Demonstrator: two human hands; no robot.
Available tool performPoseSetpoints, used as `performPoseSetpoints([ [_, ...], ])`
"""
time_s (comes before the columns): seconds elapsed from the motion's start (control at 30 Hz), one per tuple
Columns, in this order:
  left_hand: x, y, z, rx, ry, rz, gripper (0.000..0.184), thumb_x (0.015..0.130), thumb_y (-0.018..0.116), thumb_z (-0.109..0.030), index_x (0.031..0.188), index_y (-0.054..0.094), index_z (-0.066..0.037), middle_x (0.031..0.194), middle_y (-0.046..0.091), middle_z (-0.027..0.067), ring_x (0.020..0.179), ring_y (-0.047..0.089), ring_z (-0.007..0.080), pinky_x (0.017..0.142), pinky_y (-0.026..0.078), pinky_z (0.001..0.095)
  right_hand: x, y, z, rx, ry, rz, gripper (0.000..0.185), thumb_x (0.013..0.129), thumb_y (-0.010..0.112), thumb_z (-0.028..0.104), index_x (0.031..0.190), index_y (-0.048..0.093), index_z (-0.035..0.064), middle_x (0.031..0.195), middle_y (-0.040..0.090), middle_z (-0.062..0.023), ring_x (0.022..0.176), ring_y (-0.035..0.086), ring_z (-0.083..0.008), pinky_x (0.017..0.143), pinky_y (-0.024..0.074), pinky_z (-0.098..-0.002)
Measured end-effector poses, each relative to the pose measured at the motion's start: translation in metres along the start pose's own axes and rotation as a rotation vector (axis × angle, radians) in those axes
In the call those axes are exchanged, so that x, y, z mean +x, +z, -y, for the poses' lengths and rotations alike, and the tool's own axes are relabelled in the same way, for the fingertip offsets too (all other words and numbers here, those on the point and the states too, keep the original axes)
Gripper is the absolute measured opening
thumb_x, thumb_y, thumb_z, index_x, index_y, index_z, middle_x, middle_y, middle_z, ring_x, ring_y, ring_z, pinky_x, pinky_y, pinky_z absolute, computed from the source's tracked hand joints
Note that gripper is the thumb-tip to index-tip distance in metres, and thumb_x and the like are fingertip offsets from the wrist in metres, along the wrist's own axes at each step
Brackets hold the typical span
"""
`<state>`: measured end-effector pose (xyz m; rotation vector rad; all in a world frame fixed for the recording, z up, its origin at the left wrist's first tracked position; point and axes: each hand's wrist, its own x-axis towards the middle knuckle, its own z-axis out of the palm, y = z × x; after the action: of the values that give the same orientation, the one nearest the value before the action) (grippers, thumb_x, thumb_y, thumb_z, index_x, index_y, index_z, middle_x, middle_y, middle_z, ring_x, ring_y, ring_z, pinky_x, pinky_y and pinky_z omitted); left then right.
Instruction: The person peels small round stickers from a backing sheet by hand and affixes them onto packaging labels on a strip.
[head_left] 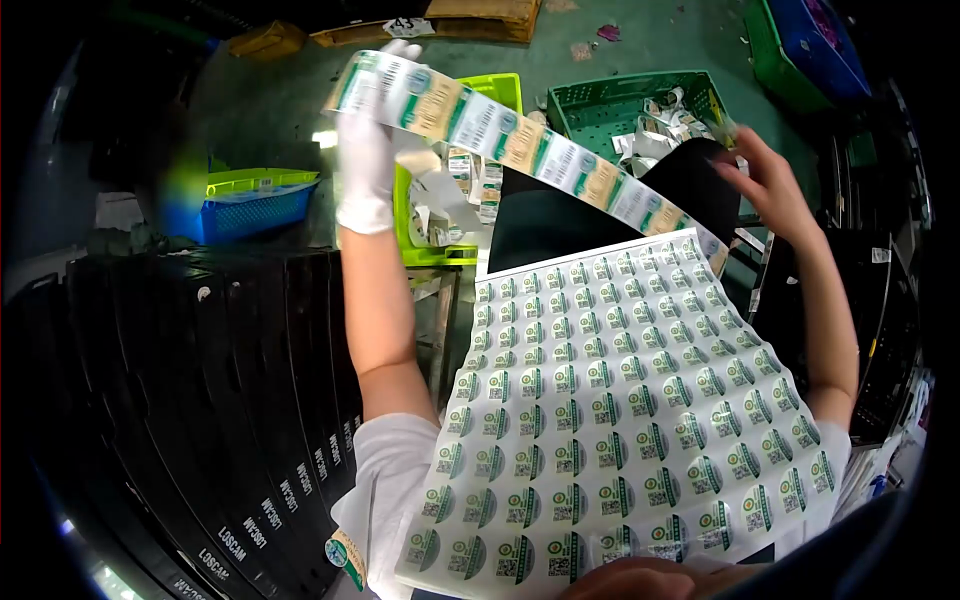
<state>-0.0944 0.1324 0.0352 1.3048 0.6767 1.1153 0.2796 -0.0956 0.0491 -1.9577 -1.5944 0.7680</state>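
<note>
My left hand [366,180], in a white glove, is raised and closed on one end of a long label strip [480,125]. The strip bears repeated green, tan and white printed labels with barcodes, and hides most of the fingers. It slants down to the right, behind the top edge of a large sticker sheet [600,400]. Rows of round green stickers with square codes cover this sheet, which lies curved in front of my body. My bare right hand [765,185] is at the upper right, fingers apart, near a green crate and a dark rounded surface [700,175].
The green crate [580,120] holds loose labels. A lime crate [430,255] with label pieces stands behind my left arm. Black panels [220,400] marked LOSCAM fill the left side. A blue basket [255,212] and another blue and green crate [800,50] stand farther off.
</note>
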Motion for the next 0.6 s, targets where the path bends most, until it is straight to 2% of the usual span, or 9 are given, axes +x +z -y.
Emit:
performPoseSetpoints([
  [0.07,-0.02,0.017,0.007,0.066,0.029,0.025,0.04,0.099,0.046,-0.024,0.131,0.048,0.0,0.127,0.057,0.0117,0.117,0.054,0.0195,0.1,0.042,0.0307,0.033,0.041,0.031,0.292,-0.16,-0.023,0.056,0.085,0.067,0.018,0.134,0.041,0.0047,0.102,0.065,-0.0048,0.062,0.048,-0.0104,0.057,0.0427,-0.0274],
  [0.2,-0.039,0.038,0.012,0.135,0.086,0.146,0.045,0.099,0.046,-0.018,0.139,0.037,0.0,0.134,0.052,0.0121,0.119,0.051,0.018,0.103,0.039,0.0305,0.078,0.097,0.072,0.269,-0.296,0.099,0.066,0.084,0.067,0.011,0.14,0.032,0.0028,0.115,0.062,-0.0065,0.063,0.044,-0.0054,0.057,0.0422,-0.0236],
  [0.27,-0.038,0.035,0.013,0.098,0.006,0.189,0.049,0.098,0.046,-0.028,0.139,0.04,-0.003,0.14,0.045,0.0142,0.128,0.044,0.0232,0.107,0.034,0.0344,0.084,0.112,0.085,0.246,-0.218,0.263,0.066,0.084,0.068,0.01,0.137,0.032,-0.0013,0.106,0.065,-0.0074,0.066,0.047,-0.006,0.059,0.0431,-0.0247],
  [0.33,-0.038,0.036,0.026,-0.051,-0.027,0.04,0.053,0.097,0.046,-0.034,0.14,0.038,-0.005,0.142,0.042,0.0144,0.132,0.039,0.0248,0.109,0.033,0.0381,0.091,0.131,0.071,0.46,-0.149,0.315,0.053,0.084,0.067,0.005,0.127,0.038,-0.0022,0.086,0.064,-0.0064,0.077,0.056,-0.0081,0.07,0.0446,-0.0245],
  [0.37,-0.066,0.106,0.011,-0.234,-0.019,-0.008,0.057,0.098,0.043,-0.038,0.143,0.033,-0.004,0.144,0.04,0.014,0.134,0.036,0.0259,0.109,0.032,0.041,0.048,0.08,0.051,0.513,-0.156,0.286,0.051,0.082,0.068,0.007,0.125,0.041,-0.0033,0.085,0.065,-0.0068,0.076,0.057,-0.0111,0.071,0.0454,-0.0267],
  [0.4,-0.075,0.109,0.022,-0.406,-0.172,-0.028,0.056,0.098,0.046,-0.034,0.143,0.031,-0.004,0.141,0.042,0.0132,0.13,0.041,0.025,0.106,0.035,0.0412,0.046,0.083,0.05,0.588,-0.141,0.258,0.05,0.081,0.069,0.009,0.123,0.044,-0.0044,0.084,0.066,-0.0073,0.076,0.059,-0.0141,0.073,0.0462,-0.029],
  [0.47,-0.104,0.127,0.043,-0.259,-0.351,-0.045,0.049,0.097,0.049,-0.024,0.139,0.036,-0.002,0.134,0.048,0.0115,0.122,0.048,0.0225,0.102,0.039,0.039,0.038,0.088,0.051,0.581,-0.13,0.214,0.048,0.081,0.069,0.009,0.121,0.045,-0.0038,0.084,0.066,-0.0072,0.076,0.058,-0.0128,0.073,0.0462,-0.0281],
  [0.53,-0.123,0.148,0.053,-0.392,-0.366,-0.165,0.037,0.095,0.053,-0.011,0.13,0.048,0.0,0.12,0.058,0.0081,0.107,0.058,0.0179,0.094,0.046,0.0321,0.028,0.085,0.052,0.494,-0.101,0.188,0.043,0.083,0.068,0.009,0.119,0.046,-0.0036,0.083,0.065,-0.0064,0.074,0.057,-0.0109,0.072,0.0462,-0.0263],
  [0.6,-0.133,0.158,0.053,-0.369,-0.364,-0.247,0.029,0.097,0.05,-0.011,0.122,0.054,0.003,0.113,0.061,0.0098,0.102,0.061,0.0166,0.091,0.047,0.0304,0.023,0.083,0.047,0.584,-0.094,0.096,0.042,0.084,0.068,0.012,0.117,0.047,-0.0034,0.083,0.065,-0.0057,0.071,0.056,-0.0092,0.067,0.0457,-0.0253],
])
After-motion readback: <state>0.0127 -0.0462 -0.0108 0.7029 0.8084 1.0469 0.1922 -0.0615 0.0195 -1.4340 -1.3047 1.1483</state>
